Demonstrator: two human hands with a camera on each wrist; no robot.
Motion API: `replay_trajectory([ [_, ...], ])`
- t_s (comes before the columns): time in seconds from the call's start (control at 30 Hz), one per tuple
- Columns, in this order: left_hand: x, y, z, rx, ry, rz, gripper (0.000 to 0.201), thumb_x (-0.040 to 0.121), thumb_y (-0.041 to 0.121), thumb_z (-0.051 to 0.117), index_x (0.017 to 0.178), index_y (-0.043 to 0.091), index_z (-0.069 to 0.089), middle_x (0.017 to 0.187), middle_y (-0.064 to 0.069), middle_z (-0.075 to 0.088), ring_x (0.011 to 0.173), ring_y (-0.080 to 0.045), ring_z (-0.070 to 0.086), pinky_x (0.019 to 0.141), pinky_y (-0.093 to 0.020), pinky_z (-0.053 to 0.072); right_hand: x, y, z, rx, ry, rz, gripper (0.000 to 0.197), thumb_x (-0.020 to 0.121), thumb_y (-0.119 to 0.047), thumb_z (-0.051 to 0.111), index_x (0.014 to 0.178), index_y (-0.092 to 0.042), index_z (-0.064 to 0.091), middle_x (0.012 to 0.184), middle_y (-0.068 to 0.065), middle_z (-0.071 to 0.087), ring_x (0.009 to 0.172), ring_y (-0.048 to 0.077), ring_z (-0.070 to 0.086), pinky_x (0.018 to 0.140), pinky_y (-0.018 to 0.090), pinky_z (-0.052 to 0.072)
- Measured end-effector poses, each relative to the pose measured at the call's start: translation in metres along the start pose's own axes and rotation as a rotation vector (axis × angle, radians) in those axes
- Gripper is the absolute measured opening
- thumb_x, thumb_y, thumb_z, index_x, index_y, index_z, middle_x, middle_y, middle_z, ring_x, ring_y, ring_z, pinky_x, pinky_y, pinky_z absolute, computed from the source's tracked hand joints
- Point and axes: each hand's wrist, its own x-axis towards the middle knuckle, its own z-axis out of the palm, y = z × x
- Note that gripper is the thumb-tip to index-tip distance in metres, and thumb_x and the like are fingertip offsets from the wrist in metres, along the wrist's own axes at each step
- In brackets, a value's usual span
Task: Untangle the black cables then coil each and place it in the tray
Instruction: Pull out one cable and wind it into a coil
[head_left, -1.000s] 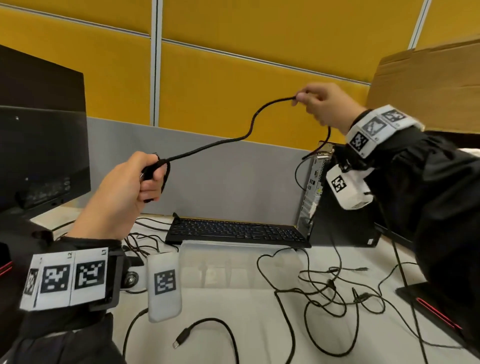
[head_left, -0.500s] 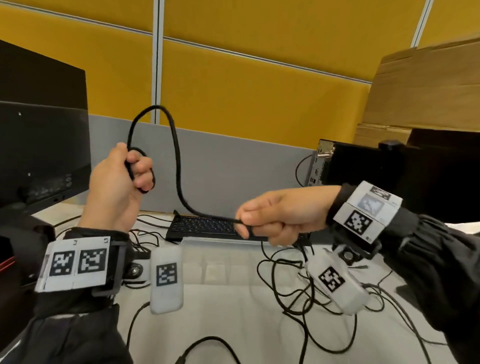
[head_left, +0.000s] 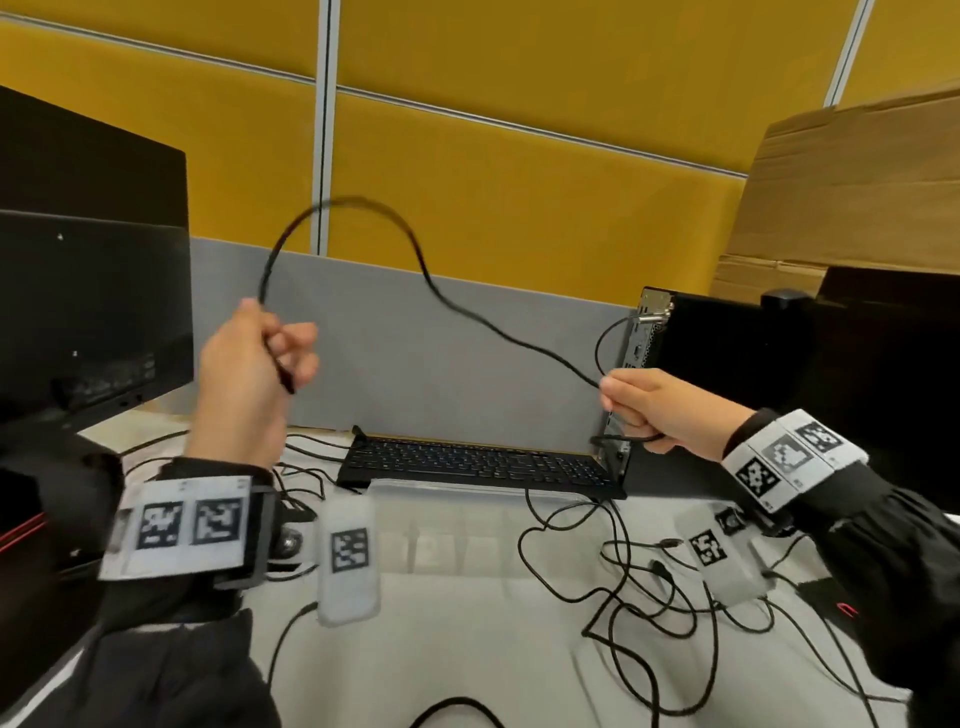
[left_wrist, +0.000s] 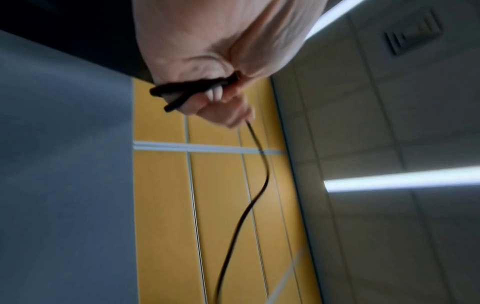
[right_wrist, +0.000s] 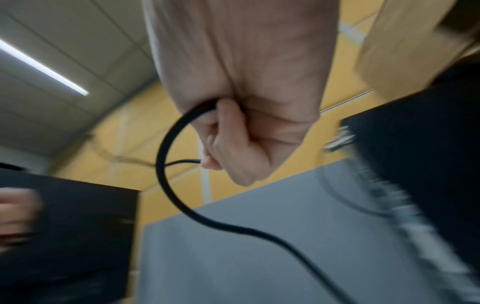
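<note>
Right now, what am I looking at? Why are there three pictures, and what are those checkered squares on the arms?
These are a person's two hands, not a machine. The big picture comes from a camera on the person's head. The other two come from small cameras strapped to each wrist, looking along the hand from below. The checkered squares are printed tags on the wrist straps.

The left hand and the right hand both grip one black cable, which arches in the air between them. On the table lie more tangled cables, a keyboard and a clear tray. A monitor stands at the left.
</note>
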Motion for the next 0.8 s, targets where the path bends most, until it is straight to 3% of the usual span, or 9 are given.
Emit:
replay_trajectory([
  [0.1,-0.018,-0.015,0.034,0.219,-0.273,0.072,0.035,0.104,0.022,0.020,0.071,0.018,0.032,0.073,0.005,0.073,0.061,-0.012,0.067,0.049,-0.017,0.037,-0.007,-0.036,0.031,0.096,-0.089,-0.138,0.028,0.102,-0.028,0.033,0.081,-0.014,0.046,0.053,-0.007,0.026,0.044,0.010,0.020,0.037,0.017,0.018],
  [0.17,-0.028,-0.026,0.050,0.306,-0.384,0.104,0.031,0.104,0.022,0.023,0.077,0.020,0.037,0.094,0.004,0.072,0.088,-0.020,0.069,0.060,-0.022,0.041,-0.013,-0.053,0.051,0.077,-0.151,-0.223,0.028,0.102,-0.028,0.033,0.081,-0.015,0.047,0.052,-0.008,0.027,0.042,0.009,0.022,0.038,0.019,0.021],
  [0.23,-0.036,-0.032,0.059,0.317,-0.483,0.067,0.030,0.103,0.025,0.030,0.078,0.024,0.046,0.103,0.004,0.067,0.105,-0.028,0.063,0.072,-0.029,0.043,-0.019,-0.062,0.067,0.050,-0.220,-0.284,0.028,0.101,-0.030,0.035,0.082,-0.015,0.049,0.051,-0.009,0.028,0.042,0.009,0.024,0.039,0.022,0.023],
  [0.27,-0.039,-0.034,0.060,0.277,-0.552,0.015,0.031,0.101,0.027,0.034,0.073,0.023,0.049,0.103,0.001,0.068,0.103,-0.028,0.064,0.076,-0.031,0.046,-0.020,-0.063,0.073,0.067,-0.250,-0.300,0.028,0.101,-0.030,0.035,0.082,-0.015,0.049,0.051,-0.010,0.028,0.041,0.009,0.023,0.039,0.022,0.023],
  [0.33,-0.048,-0.036,0.061,0.174,-0.636,-0.046,0.034,0.099,0.029,0.036,0.068,0.016,0.043,0.089,-0.006,0.071,0.080,-0.025,0.067,0.081,-0.034,0.051,-0.021,-0.064,0.079,0.149,-0.278,-0.295,0.027,0.101,-0.030,0.035,0.083,-0.015,0.049,0.050,-0.009,0.025,0.041,0.008,0.020,0.038,0.020,0.021],
  [0.43,-0.059,-0.035,0.065,0.077,-0.560,-0.031,0.033,0.103,0.025,0.025,0.072,0.015,0.034,0.050,0.004,0.044,0.052,-0.018,0.045,0.071,-0.035,0.042,-0.020,-0.058,0.083,0.328,-0.279,-0.240,0.028,0.100,-0.030,0.036,0.080,-0.016,0.048,0.052,-0.006,0.021,0.044,0.009,0.016,0.039,0.019,0.016],
  [0.53,-0.051,-0.035,0.067,0.087,-0.470,-0.011,0.035,0.103,0.021,0.022,0.070,0.016,0.032,0.044,0.011,0.027,0.043,-0.009,0.026,0.060,-0.028,0.030,-0.023,-0.045,0.086,0.451,-0.361,-0.171,0.026,0.096,-0.032,0.043,0.075,-0.017,0.047,0.050,-0.008,0.025,0.046,0.008,0.028,0.043,0.019,0.014],
  [0.63,-0.041,-0.030,0.061,0.153,-0.366,0.009,0.033,0.103,0.020,0.025,0.071,0.018,0.032,0.042,0.012,0.027,0.039,-0.006,0.024,0.054,-0.025,0.029,-0.032,-0.032,0.085,0.494,-0.503,-0.122,0.027,0.097,-0.033,0.043,0.074,-0.018,0.047,0.051,-0.007,0.035,0.056,0.009,0.047,0.043,0.014,0.022],
  [0.8,-0.017,-0.024,0.036,0.249,-0.150,0.105,0.032,0.102,0.019,0.029,0.070,0.019,0.032,0.039,0.012,0.029,0.036,-0.005,0.025,0.040,-0.018,0.026,-0.045,-0.013,0.063,0.218,-0.495,-0.056,0.031,0.100,-0.029,0.041,0.071,-0.018,0.042,0.057,-0.003,0.031,0.049,0.009,0.024,0.047,0.020,0.019],
])
